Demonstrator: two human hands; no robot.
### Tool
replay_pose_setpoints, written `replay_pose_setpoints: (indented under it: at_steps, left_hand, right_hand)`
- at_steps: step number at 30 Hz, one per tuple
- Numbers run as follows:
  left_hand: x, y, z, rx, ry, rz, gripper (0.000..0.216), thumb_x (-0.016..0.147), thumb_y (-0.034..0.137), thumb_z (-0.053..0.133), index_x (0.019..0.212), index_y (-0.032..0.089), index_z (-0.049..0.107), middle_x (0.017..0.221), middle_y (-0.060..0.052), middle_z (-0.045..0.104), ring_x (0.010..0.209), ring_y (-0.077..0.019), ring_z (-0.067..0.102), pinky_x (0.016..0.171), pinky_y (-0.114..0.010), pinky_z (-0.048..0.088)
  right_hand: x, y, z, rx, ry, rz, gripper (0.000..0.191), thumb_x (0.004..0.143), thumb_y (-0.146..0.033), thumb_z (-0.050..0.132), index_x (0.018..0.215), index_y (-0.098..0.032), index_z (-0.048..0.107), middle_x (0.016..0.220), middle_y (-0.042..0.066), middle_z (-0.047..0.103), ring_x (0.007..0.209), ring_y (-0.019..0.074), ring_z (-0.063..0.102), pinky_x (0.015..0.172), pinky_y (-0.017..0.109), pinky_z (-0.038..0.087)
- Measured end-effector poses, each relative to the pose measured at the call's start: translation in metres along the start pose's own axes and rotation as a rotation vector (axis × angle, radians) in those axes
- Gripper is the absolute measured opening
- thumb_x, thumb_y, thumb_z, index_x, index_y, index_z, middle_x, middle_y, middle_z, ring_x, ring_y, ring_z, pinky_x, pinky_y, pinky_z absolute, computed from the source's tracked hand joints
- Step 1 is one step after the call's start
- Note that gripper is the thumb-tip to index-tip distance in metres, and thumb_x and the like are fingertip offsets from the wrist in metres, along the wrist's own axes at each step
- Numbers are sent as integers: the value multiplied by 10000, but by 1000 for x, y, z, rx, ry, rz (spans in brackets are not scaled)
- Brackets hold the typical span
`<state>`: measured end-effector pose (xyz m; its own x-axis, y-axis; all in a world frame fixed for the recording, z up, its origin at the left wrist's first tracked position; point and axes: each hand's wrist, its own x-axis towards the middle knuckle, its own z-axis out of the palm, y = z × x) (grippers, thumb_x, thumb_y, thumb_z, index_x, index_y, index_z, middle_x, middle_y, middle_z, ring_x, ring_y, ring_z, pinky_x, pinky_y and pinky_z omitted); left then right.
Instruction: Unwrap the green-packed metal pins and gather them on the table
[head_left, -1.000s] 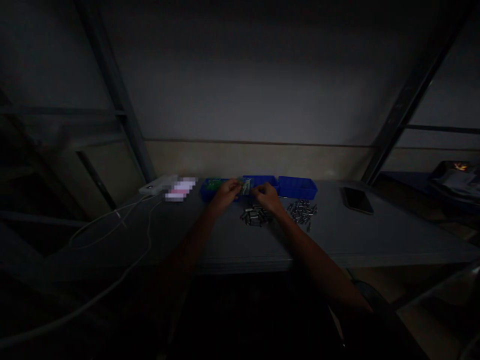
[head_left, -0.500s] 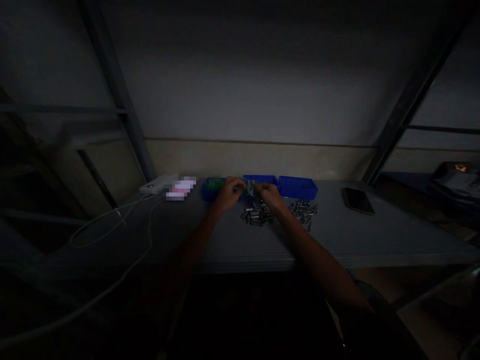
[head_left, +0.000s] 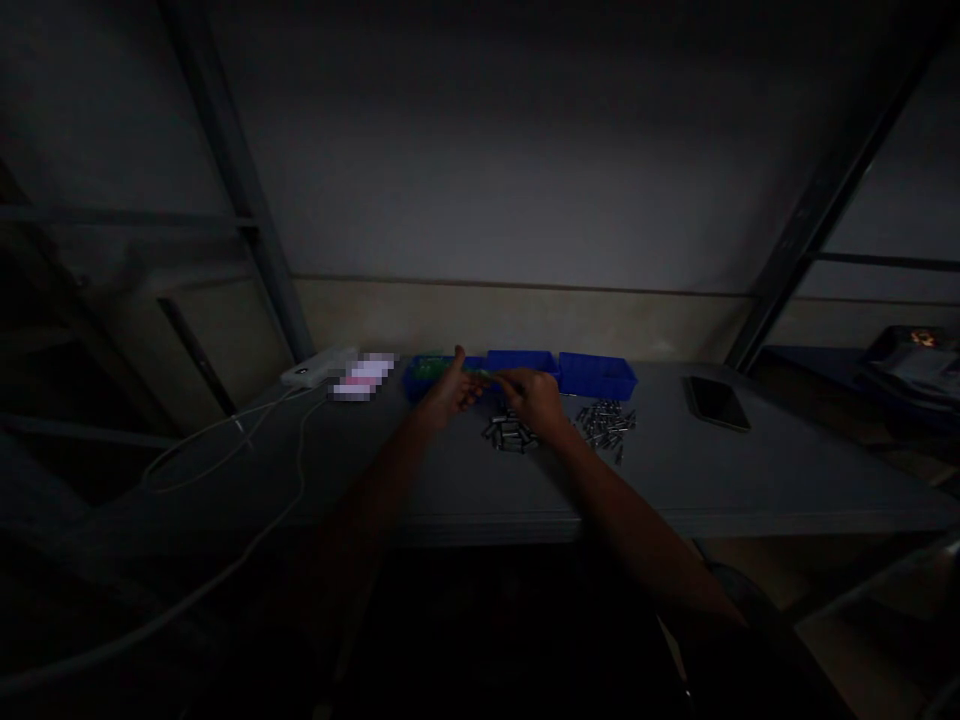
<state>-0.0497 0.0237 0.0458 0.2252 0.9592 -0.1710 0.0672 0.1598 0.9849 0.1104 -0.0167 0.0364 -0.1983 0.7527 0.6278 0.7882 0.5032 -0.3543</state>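
Observation:
My right hand [head_left: 534, 395] is closed, its fingertips pinching a small clear plastic bag [head_left: 484, 377] that shows only as a thin edge. To its left, my left hand [head_left: 448, 391] is open, thumb pointing up and fingers loosely bent beside the bag. What the bag contains is too dark to make out. Below the hands lies a pile of short metal cylinders [head_left: 511, 436], partly covered by my right hand. Small screw-like metal parts [head_left: 606, 424] are heaped to the right of it.
Three blue bins line the back of the table: a left bin [head_left: 417, 391] with green material [head_left: 429, 368] in it, a middle bin [head_left: 521, 358] and a right bin [head_left: 598, 376]. A phone [head_left: 717, 402] lies right. A white device [head_left: 319, 369] with cables sits left.
The plastic bag has tipped from upright to nearly flat and shifted slightly left. My left hand has turned, its thumb now raised and fingers apart; my right hand has rolled over.

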Motion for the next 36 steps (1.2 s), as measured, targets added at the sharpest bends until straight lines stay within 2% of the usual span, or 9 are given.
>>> replay_pose_setpoints:
  at_steps: [2,5,9,12,17,25,28,32,36]
  left_hand:
    - [1,-1,-1,-46,28,5,464,772,579,466,628,157,594,543,-13,539,439,-81,413,442,-221,286]
    - [3,-4,0,-61,117,135,228,696,376,632,651,158,583,571,17,547,462,-72,444,476,-216,315]
    - [3,-8,0,-17,145,321,188,672,329,658,721,153,616,632,12,572,548,-88,510,525,-216,360]
    - [2,-7,1,8,149,384,197,679,311,649,803,160,628,712,-4,612,644,-112,554,566,-215,396]
    - [2,-6,2,83,148,520,164,714,236,590,861,184,642,832,-14,651,765,-141,577,657,-247,434]
    - [4,-5,2,346,217,795,162,683,96,542,686,206,661,929,-19,656,1011,-182,550,964,-338,372]
    - [2,-5,4,372,227,758,170,667,85,532,658,193,662,850,-25,652,950,-184,565,935,-342,385]
    - [0,-6,6,303,195,533,150,652,138,532,678,182,673,759,-25,648,785,-181,573,762,-318,429]
    - [1,-7,5,160,126,325,183,677,275,544,724,170,687,739,-38,654,643,-142,546,618,-271,391]
  right_hand:
    - [0,0,0,-1,-33,-9,247,874,-288,487,982,-254,706,980,62,710,850,180,634,756,247,414]
    - [0,0,0,27,-54,20,262,832,-203,496,989,-245,701,940,63,712,782,180,627,720,252,406]
    - [2,2,2,125,-38,130,303,786,-157,467,981,-206,694,717,17,672,622,145,562,620,236,364]
    - [4,4,5,303,-38,256,292,817,-332,468,812,-156,702,592,-9,580,557,126,497,564,234,327]
    - [10,10,6,766,-114,582,604,775,-670,370,713,-140,652,440,-33,438,420,100,392,459,233,273]
    - [10,12,9,973,-104,611,304,656,-446,600,554,-188,477,427,-81,371,391,65,281,418,218,202]
    - [11,14,12,869,11,573,247,675,-402,580,603,-173,522,467,-73,404,438,74,329,455,215,256]
    - [10,16,9,523,204,426,222,765,-340,492,681,-158,586,616,-8,562,583,114,479,565,223,339]
    - [6,10,5,208,175,262,242,841,-313,457,872,-174,653,745,46,662,621,145,542,627,244,367]
